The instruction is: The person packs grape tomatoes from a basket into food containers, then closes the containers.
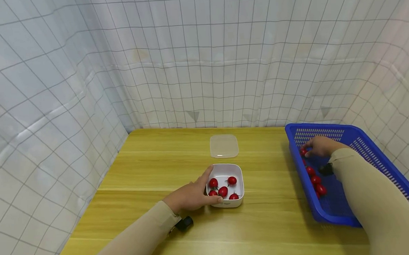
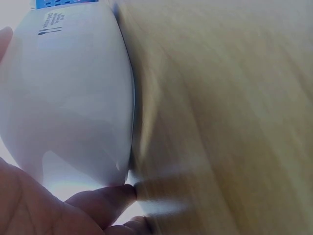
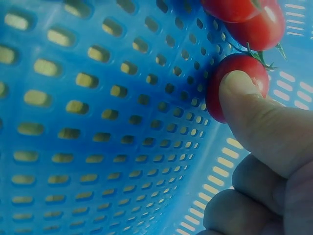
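A clear lid [image 1: 224, 145] lies on the wooden table [image 1: 151, 171] behind the white container [image 1: 236, 202] of cherry tomatoes. The left hand [image 1: 190, 196] rests against its side, fingers relaxed. Inside the blue basket [image 1: 362, 139], the right hand [image 1: 320, 146] pinches a cherry tomato [image 3: 230, 88] against the perforated wall.

Here's a wooden table [image 1: 151, 171], yellow grain running across. A clear lid [image 1: 224, 145] lies at the far middle, a white container [image 1: 228, 204] of red tomatoes nearer, centre. At the right edge sits a blue basket [image 1: 359, 136]; a small black object [image 1: 184, 223] lies near left.
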`<state>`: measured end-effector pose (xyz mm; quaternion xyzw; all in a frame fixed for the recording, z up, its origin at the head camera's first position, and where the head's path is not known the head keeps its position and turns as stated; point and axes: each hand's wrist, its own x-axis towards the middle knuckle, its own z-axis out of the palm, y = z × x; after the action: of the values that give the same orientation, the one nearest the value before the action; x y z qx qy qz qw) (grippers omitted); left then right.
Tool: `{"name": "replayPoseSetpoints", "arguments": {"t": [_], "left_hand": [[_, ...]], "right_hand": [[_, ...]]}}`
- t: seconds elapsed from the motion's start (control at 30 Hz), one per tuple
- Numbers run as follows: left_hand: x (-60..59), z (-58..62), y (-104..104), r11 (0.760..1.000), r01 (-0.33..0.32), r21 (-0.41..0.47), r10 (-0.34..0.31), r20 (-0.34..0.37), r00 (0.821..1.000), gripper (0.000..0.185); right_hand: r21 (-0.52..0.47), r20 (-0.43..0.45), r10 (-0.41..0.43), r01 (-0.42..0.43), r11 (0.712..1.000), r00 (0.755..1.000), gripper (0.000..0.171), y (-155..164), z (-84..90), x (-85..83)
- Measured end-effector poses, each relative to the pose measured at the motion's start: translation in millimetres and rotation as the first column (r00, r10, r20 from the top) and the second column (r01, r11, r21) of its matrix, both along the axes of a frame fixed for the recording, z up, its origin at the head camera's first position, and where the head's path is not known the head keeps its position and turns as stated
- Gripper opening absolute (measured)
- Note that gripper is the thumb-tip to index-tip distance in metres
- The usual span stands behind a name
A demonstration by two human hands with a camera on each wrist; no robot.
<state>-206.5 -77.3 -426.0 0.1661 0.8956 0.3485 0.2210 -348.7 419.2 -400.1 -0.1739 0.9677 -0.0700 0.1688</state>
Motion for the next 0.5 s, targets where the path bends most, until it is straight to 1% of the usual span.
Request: {"name": "replayPoseSetpoints", "arguments": {"t": [0.3,0.5], "left_hand": [[0.1,-1.9,0.2,1.0,-0.005,0.007,0.005,-0.004,1.0,0.113],[-0.8,-3.2,0.6,1.0,0.004,0.003,-0.003,-0.014,1.0,0.114]], "right_hand": [[-0.003,0.019,-0.028,0.028,1.0,0.999,0.04,-1.8,1.5,0.5],[-0.005,0.02,-0.017,0.017,1.0,1.0,0.042,-0.4,1.3,-0.8]]}}
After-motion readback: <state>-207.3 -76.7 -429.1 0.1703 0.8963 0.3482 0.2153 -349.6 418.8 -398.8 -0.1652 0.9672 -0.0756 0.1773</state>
